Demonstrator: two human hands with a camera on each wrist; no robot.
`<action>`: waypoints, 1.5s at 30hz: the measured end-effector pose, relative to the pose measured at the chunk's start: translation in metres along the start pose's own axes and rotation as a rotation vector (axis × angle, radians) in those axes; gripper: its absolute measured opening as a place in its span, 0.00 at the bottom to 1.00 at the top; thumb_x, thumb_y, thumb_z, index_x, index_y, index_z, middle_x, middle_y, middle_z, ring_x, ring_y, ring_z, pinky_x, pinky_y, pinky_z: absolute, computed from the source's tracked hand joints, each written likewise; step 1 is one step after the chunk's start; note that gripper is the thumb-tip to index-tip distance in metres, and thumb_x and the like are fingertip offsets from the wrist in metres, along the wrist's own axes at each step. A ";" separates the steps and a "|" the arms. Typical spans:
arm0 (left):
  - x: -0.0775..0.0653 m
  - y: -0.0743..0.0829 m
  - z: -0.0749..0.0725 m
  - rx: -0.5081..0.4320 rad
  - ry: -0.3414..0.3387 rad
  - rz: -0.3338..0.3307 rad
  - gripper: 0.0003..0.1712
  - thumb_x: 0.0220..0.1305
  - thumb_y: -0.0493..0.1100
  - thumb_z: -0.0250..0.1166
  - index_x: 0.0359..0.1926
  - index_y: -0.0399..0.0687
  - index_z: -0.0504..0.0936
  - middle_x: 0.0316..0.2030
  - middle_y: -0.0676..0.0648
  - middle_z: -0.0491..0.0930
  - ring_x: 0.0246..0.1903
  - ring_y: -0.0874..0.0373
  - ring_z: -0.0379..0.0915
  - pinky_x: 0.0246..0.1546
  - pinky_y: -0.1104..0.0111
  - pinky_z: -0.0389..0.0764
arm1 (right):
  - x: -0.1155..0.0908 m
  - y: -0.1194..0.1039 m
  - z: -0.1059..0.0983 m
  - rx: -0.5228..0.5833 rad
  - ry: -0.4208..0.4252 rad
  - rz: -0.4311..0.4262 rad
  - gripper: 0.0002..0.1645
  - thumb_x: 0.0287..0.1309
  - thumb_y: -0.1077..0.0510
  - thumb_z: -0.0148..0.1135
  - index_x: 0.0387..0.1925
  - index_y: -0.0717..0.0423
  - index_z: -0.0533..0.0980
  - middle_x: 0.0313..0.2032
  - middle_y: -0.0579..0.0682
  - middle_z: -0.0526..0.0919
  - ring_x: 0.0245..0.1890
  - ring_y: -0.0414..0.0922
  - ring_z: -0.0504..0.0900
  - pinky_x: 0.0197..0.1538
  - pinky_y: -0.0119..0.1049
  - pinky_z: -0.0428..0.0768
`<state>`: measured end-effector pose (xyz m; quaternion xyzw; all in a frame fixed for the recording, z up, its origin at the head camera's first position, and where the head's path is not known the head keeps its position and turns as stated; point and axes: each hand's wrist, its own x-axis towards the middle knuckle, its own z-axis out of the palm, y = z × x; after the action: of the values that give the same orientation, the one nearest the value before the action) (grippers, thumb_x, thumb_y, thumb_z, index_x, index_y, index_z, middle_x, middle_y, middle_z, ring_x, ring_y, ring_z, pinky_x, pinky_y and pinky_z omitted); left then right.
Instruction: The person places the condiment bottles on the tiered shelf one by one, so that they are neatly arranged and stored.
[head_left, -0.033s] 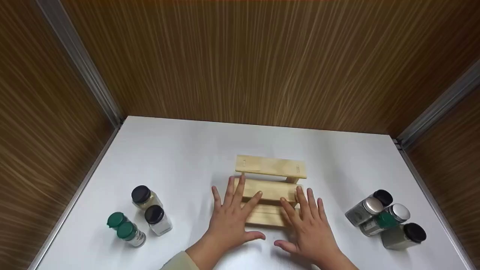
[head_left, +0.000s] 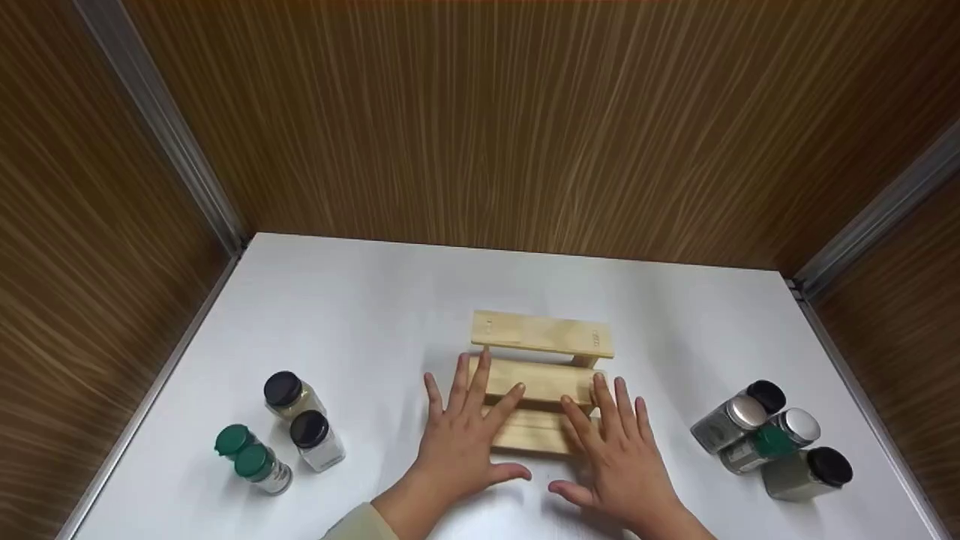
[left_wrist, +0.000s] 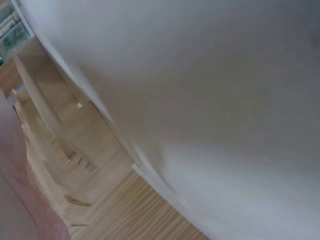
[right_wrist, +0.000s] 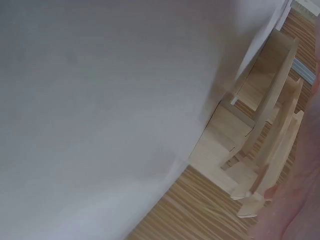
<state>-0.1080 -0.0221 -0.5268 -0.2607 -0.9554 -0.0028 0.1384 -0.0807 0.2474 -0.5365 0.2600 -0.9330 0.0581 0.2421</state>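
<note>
A small stepped wooden rack (head_left: 541, 381) with three tiers stands on the white table in the head view. My left hand (head_left: 459, 454) lies over its left front side, fingers straight and spread. On the right front side is my right hand (head_left: 628, 471), also spread flat, with the index and middle fingertips near the middle tier's right end. Neither hand holds anything; whether the fingertips touch the wood I cannot tell. Both wrist views show the rack side-on, its side panel (left_wrist: 95, 135) in the left one and its stepped side (right_wrist: 217, 145) in the right one.
To the left stand two black-capped spice jars (head_left: 318, 441) and two green-capped ones (head_left: 262, 469). Several more jars cluster at the right, with silver caps (head_left: 747, 412), black caps (head_left: 829, 466) and a green cap (head_left: 774, 441). Wood-grain panels (head_left: 487, 127) enclose the table's back and sides.
</note>
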 end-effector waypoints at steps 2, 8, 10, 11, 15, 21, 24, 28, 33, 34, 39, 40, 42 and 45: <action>-0.001 0.000 -0.001 -0.002 -0.003 -0.003 0.67 0.48 0.95 0.51 0.84 0.74 0.54 0.84 0.32 0.32 0.81 0.31 0.33 0.66 0.21 0.52 | 0.000 -0.002 0.000 -0.005 -0.001 -0.002 0.65 0.57 0.07 0.39 0.83 0.42 0.58 0.78 0.73 0.56 0.79 0.71 0.50 0.81 0.57 0.34; 0.001 0.004 -0.002 0.000 0.007 -0.003 0.67 0.47 0.95 0.51 0.84 0.74 0.54 0.84 0.33 0.34 0.81 0.31 0.37 0.67 0.21 0.50 | 0.000 -0.004 -0.004 -0.025 0.001 -0.025 0.66 0.55 0.08 0.43 0.83 0.42 0.58 0.78 0.73 0.56 0.80 0.70 0.48 0.81 0.61 0.37; 0.001 0.006 -0.004 0.009 0.017 -0.004 0.67 0.47 0.95 0.51 0.84 0.74 0.54 0.84 0.32 0.33 0.81 0.31 0.37 0.67 0.21 0.51 | 0.002 -0.003 -0.007 -0.027 0.003 -0.027 0.65 0.55 0.08 0.43 0.82 0.43 0.59 0.78 0.73 0.57 0.81 0.69 0.47 0.81 0.60 0.36; 0.001 0.006 -0.005 0.011 0.024 -0.006 0.67 0.48 0.95 0.51 0.84 0.74 0.54 0.84 0.32 0.33 0.81 0.31 0.35 0.67 0.22 0.51 | 0.003 -0.002 -0.008 -0.026 0.005 -0.026 0.65 0.56 0.08 0.42 0.82 0.43 0.59 0.78 0.73 0.56 0.81 0.69 0.47 0.81 0.59 0.35; -0.001 0.004 -0.010 0.014 0.050 -0.047 0.66 0.50 0.93 0.53 0.84 0.72 0.55 0.84 0.33 0.30 0.81 0.31 0.29 0.67 0.22 0.50 | 0.007 0.000 -0.011 -0.014 0.022 -0.014 0.64 0.58 0.09 0.42 0.82 0.43 0.58 0.78 0.73 0.55 0.80 0.70 0.48 0.81 0.57 0.33; -0.001 -0.004 -0.021 -0.076 0.073 -0.160 0.62 0.53 0.89 0.58 0.84 0.70 0.57 0.83 0.30 0.34 0.80 0.26 0.33 0.69 0.24 0.52 | 0.003 0.008 -0.022 0.009 0.070 0.072 0.63 0.59 0.09 0.41 0.83 0.42 0.57 0.80 0.71 0.51 0.77 0.74 0.53 0.80 0.62 0.39; -0.004 -0.006 -0.022 -0.219 0.063 -0.214 0.61 0.56 0.85 0.62 0.84 0.69 0.57 0.83 0.29 0.35 0.79 0.23 0.35 0.68 0.26 0.58 | -0.003 0.014 -0.030 0.016 0.092 0.132 0.63 0.60 0.10 0.42 0.84 0.42 0.56 0.81 0.69 0.49 0.79 0.72 0.49 0.79 0.67 0.45; -0.009 -0.005 -0.023 -0.420 0.050 -0.303 0.60 0.58 0.79 0.68 0.84 0.67 0.55 0.82 0.28 0.36 0.77 0.20 0.35 0.66 0.28 0.64 | -0.011 0.021 -0.041 0.021 0.138 0.163 0.63 0.62 0.11 0.43 0.84 0.45 0.56 0.80 0.71 0.50 0.82 0.68 0.42 0.79 0.67 0.44; -0.015 -0.006 -0.022 -0.569 0.069 -0.370 0.59 0.58 0.71 0.74 0.84 0.64 0.57 0.80 0.28 0.47 0.75 0.20 0.50 0.61 0.30 0.72 | -0.017 0.029 -0.050 0.024 0.224 0.162 0.61 0.64 0.14 0.45 0.82 0.50 0.58 0.79 0.72 0.52 0.82 0.68 0.43 0.81 0.60 0.42; -0.016 -0.006 -0.021 -0.592 0.074 -0.376 0.59 0.58 0.69 0.76 0.84 0.63 0.58 0.79 0.28 0.51 0.73 0.21 0.54 0.60 0.30 0.74 | -0.018 0.031 -0.051 0.030 0.242 0.169 0.60 0.65 0.14 0.45 0.82 0.50 0.59 0.79 0.72 0.53 0.81 0.68 0.45 0.81 0.60 0.43; -0.021 -0.006 -0.019 -0.667 0.110 -0.409 0.56 0.59 0.58 0.80 0.82 0.59 0.60 0.71 0.32 0.68 0.64 0.30 0.72 0.53 0.39 0.81 | -0.020 0.036 -0.060 0.085 0.310 0.227 0.56 0.69 0.20 0.50 0.78 0.58 0.63 0.78 0.71 0.58 0.77 0.73 0.54 0.77 0.67 0.54; -0.022 -0.007 -0.019 -0.685 0.118 -0.423 0.54 0.59 0.56 0.80 0.81 0.58 0.61 0.70 0.34 0.70 0.63 0.32 0.73 0.53 0.41 0.82 | -0.020 0.037 -0.062 0.092 0.321 0.238 0.55 0.70 0.21 0.50 0.78 0.58 0.63 0.77 0.71 0.58 0.76 0.74 0.56 0.76 0.69 0.56; -0.024 -0.007 -0.018 -0.730 0.134 -0.454 0.50 0.60 0.53 0.81 0.77 0.55 0.64 0.68 0.37 0.73 0.62 0.35 0.75 0.53 0.45 0.84 | -0.021 0.039 -0.064 0.096 0.342 0.260 0.54 0.71 0.22 0.50 0.77 0.59 0.64 0.77 0.71 0.59 0.74 0.76 0.58 0.75 0.70 0.57; -0.026 -0.007 -0.014 -0.807 0.152 -0.494 0.44 0.61 0.48 0.80 0.72 0.52 0.66 0.66 0.39 0.75 0.61 0.38 0.77 0.53 0.48 0.84 | -0.023 0.043 -0.067 0.107 0.374 0.289 0.52 0.72 0.23 0.51 0.77 0.58 0.64 0.76 0.70 0.60 0.73 0.76 0.59 0.76 0.68 0.56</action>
<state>-0.0867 -0.0425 -0.5197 -0.0576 -0.8985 -0.4256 0.0909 -0.0576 0.3100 -0.4882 0.1207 -0.8950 0.1885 0.3859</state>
